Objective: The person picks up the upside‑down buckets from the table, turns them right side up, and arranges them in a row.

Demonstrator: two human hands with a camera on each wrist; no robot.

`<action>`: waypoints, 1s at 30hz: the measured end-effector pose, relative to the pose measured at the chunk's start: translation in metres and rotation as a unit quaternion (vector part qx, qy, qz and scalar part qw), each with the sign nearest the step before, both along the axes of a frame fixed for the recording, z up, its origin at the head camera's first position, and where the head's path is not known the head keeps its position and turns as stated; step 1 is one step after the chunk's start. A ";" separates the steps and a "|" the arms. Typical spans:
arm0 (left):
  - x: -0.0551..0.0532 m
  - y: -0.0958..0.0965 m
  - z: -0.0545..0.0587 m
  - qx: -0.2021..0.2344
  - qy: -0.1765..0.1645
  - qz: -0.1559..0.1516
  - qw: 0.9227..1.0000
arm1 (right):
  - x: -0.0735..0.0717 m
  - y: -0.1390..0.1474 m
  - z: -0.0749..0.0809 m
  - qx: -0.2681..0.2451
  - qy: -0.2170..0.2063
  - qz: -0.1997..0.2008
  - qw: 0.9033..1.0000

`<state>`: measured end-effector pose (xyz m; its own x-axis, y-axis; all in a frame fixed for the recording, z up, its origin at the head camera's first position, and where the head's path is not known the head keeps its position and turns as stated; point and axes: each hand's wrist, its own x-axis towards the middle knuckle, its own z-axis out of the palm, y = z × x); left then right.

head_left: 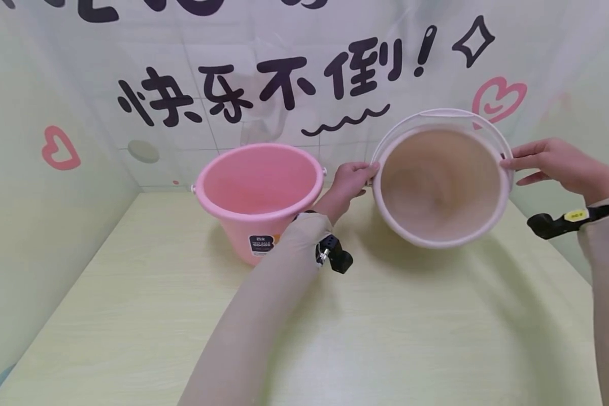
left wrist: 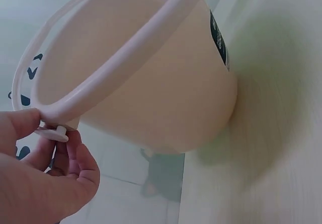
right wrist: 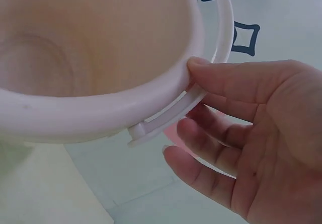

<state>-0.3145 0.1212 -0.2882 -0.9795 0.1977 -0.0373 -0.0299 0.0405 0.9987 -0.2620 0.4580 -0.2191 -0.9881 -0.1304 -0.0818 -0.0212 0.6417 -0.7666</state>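
Between both hands, a beige bucket (head_left: 438, 180) tilts with its mouth toward the head camera. Its white handle (head_left: 492, 132) lies up behind the far side of the rim. At the handle's pivot on the bucket's left side, my left hand (head_left: 349, 183) pinches the rim, thumb on top and fingers curled below. On the opposite side, my right hand (head_left: 558, 160) pinches the rim and handle between thumb and index finger, the other fingers spread loosely beneath. Left of it a pink bucket (head_left: 264, 180) stands upright on the table, partly behind my left forearm.
The pale wooden table (head_left: 147, 304) meets a wall behind it, covered by a white curtain (head_left: 233, 51) with black lettering and pink hearts. Pale green walls rise at both sides. A dark label (head_left: 261, 243) marks the pink bucket's front.
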 end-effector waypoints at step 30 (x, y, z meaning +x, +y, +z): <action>0.003 0.017 0.002 0.146 -0.128 0.101 0.976 | -0.041 -0.002 -0.014 -0.166 -0.144 -0.032 0.975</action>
